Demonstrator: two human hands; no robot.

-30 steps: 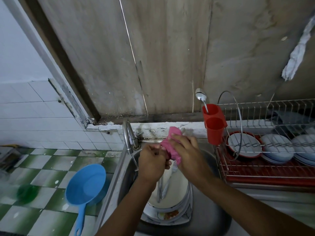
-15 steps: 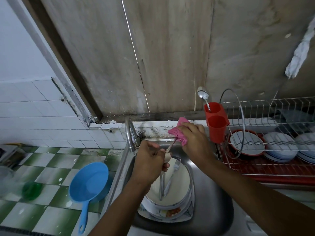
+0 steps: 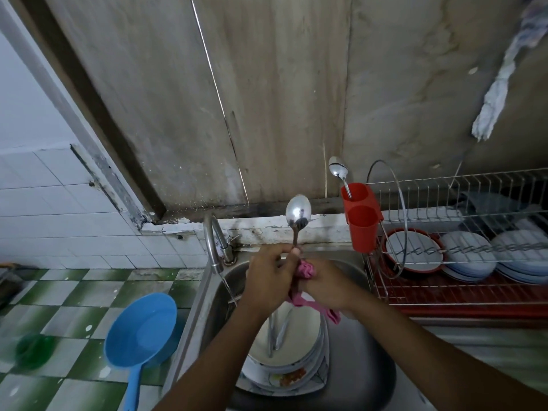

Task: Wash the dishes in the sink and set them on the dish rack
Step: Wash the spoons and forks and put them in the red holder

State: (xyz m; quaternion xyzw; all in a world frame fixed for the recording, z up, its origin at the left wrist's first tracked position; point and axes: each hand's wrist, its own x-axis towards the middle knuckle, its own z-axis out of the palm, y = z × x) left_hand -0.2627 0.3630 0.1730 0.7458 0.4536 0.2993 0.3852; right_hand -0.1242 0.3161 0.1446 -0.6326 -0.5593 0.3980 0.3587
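My left hand point(image 3: 271, 280) pinches the handle of a metal spoon point(image 3: 298, 213), whose bowl points up above the steel sink point(image 3: 364, 378). My right hand point(image 3: 327, 284) grips a pink cloth point(image 3: 305, 269) wrapped round the lower part of the spoon's handle, touching my left hand. A stack of dirty plates point(image 3: 299, 360) lies in the sink with cutlery point(image 3: 277, 330) on top. The wire dish rack point(image 3: 462, 295) stands to the right and holds washed plates point(image 3: 415, 250).
A curved tap point(image 3: 213, 241) stands at the sink's back left and runs a thin stream of water. A red cutlery holder point(image 3: 361, 221) with one spoon point(image 3: 338, 169) hangs on the rack's left end. A blue dipper point(image 3: 139, 333) lies on the green-checked tiles, left.
The spoon has been turned upright, its bowl now bare and pointing up. My right hand with the cloth has slid from the bowl end down the handle to meet my left hand.
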